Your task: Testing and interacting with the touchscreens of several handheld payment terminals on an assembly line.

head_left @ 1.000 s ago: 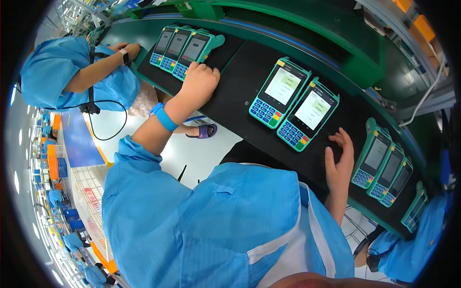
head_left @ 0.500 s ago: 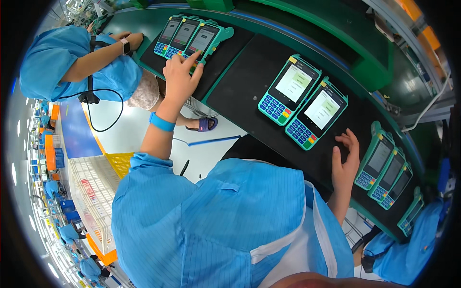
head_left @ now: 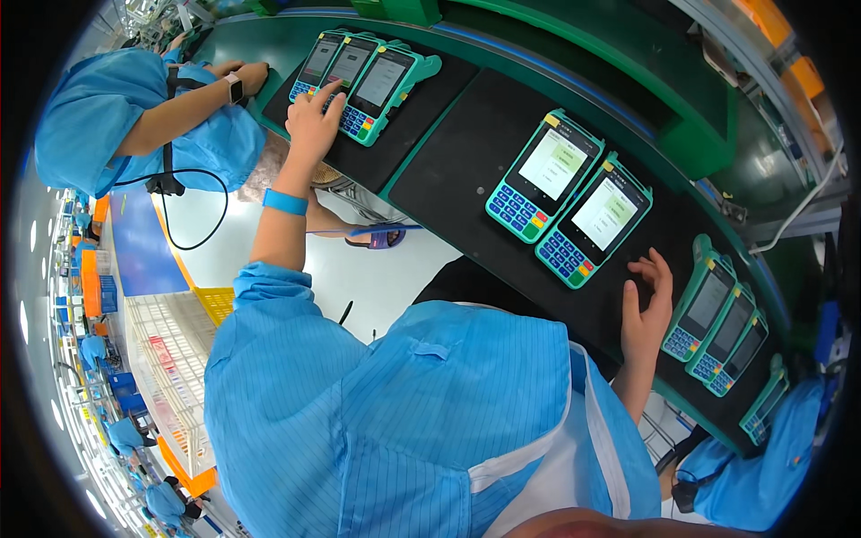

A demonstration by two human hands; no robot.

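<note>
At the far left of the bench, three teal payment terminals lie side by side. My left hand [head_left: 314, 124] reaches there with its index finger stretched out over the lower screen of the middle terminal [head_left: 348, 66]; whether the fingertip touches is too fine to tell. To its right lies the third terminal [head_left: 381, 82], its screen lit pale. Two more terminals, a left one [head_left: 549, 166] and a right one [head_left: 599, 215], lie in front of me with white and green screens. Beside the right one, my right hand [head_left: 646, 300] is open, fingers loosely curved and holding nothing.
Several more terminals [head_left: 708, 300] lie along the right end of the black-matted bench [head_left: 439, 179]. A co-worker's sleeve [head_left: 99, 117] and hands are at the left end; another person in blue [head_left: 771, 457] sits at lower right. A green ledge [head_left: 592, 81] runs behind.
My left hand has moved left from the third terminal of the left group to the middle one. The third terminal's screen has turned from dark grey to pale. My right hand has barely shifted.
</note>
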